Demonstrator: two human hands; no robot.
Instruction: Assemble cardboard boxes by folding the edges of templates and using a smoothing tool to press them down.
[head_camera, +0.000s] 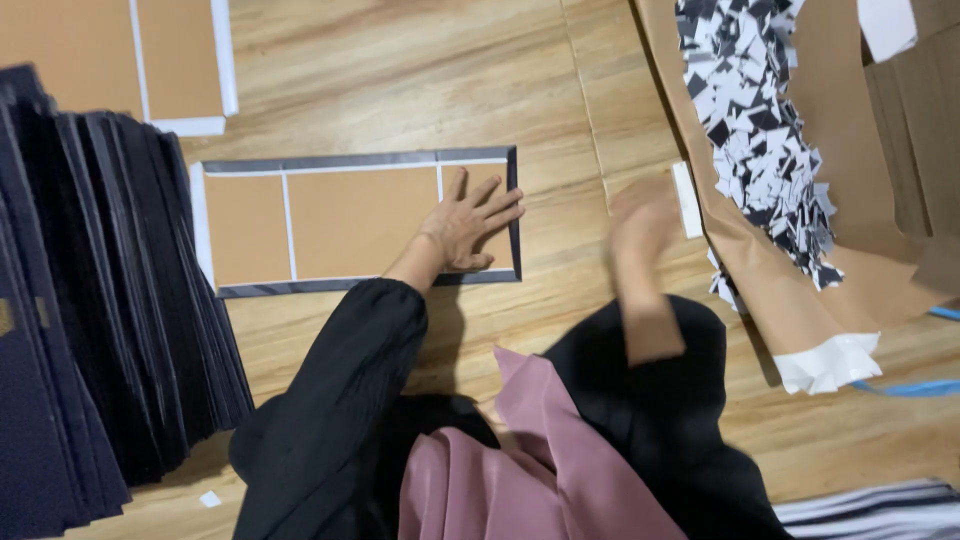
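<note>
Wood-grain flooring (400, 70) served as the work surface. At centre lay a book cover blank (350, 220): brown board panels mounted on dark sheet with grey folded edges. The left hand (470, 225) rested flat on its right end, fingers spread, palm pressing the board. The right hand (640, 220), at 3 o'clock from the blank, was blurred; whether it was spread or closed could not be told. Just beside it lay a small white block (686, 200). At 9 o'clock stood a fanned stack of dark finished covers (110, 300). At 1 o'clock, brown kraft paper (800, 260) held a heap of black-and-white paper offcuts (760, 120).
</note>
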